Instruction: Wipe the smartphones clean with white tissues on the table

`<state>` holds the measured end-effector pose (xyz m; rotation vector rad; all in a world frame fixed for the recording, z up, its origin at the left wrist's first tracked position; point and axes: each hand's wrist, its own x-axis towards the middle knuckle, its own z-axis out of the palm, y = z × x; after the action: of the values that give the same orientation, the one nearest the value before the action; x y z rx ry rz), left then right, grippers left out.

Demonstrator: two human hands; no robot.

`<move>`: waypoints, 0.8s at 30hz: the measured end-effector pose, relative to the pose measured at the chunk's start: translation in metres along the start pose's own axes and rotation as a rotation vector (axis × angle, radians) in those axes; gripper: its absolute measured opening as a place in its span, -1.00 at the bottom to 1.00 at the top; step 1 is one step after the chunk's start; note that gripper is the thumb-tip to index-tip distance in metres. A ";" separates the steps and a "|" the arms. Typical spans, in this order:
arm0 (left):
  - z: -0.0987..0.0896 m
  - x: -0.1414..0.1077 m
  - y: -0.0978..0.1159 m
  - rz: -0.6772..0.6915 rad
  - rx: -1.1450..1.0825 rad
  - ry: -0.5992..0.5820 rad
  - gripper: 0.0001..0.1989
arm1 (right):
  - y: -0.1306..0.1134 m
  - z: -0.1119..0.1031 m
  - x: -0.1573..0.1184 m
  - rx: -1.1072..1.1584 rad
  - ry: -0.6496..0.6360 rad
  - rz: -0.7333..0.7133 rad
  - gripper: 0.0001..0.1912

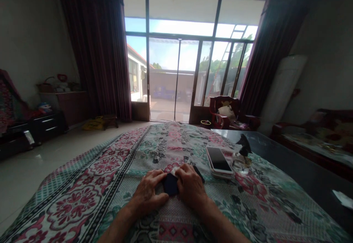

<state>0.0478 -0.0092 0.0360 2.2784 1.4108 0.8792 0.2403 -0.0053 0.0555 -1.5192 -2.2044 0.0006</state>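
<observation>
- Dark blue flat piece (171, 185): one, lying between your two hands, under the fingertips.
- White wad (174, 171): small, at the piece's far edge, apparently pinched by your right fingers.
- Left hand (149, 189): thumb and forefinger parted, holding the piece's left side near and far.
- Right hand (191, 184): fingers bunched together; thumb contact cannot be told.
- Step in hand, as judged: wiping the piece with the wad.
- Next move, as judged: calls for your left fingers steadying the piece, your right pressing lightly.
- Dark item (199, 173): just beyond your right knuckles, partly hidden.
- Phone (219, 160): right of your right fingers, apart.
- Clear vessel (242, 164): farther right.
- Patterned cloth (110, 167): beneath your fingers.
</observation>
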 end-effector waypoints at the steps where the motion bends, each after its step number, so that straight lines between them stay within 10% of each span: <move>1: 0.000 0.000 0.000 0.000 -0.001 0.000 -0.42 | -0.001 0.000 0.000 0.001 0.001 0.001 -0.78; 17: 0.003 -0.001 -0.004 -0.039 -0.037 0.021 -0.25 | 0.026 -0.007 0.011 -0.119 0.052 0.259 -0.71; 24: 0.003 0.000 -0.004 -0.050 -0.068 0.010 -0.23 | -0.013 0.001 0.002 -0.004 -0.057 0.029 -0.69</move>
<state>0.0471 -0.0077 0.0317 2.1826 1.4136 0.9096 0.2281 -0.0081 0.0586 -1.5717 -2.2274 0.0495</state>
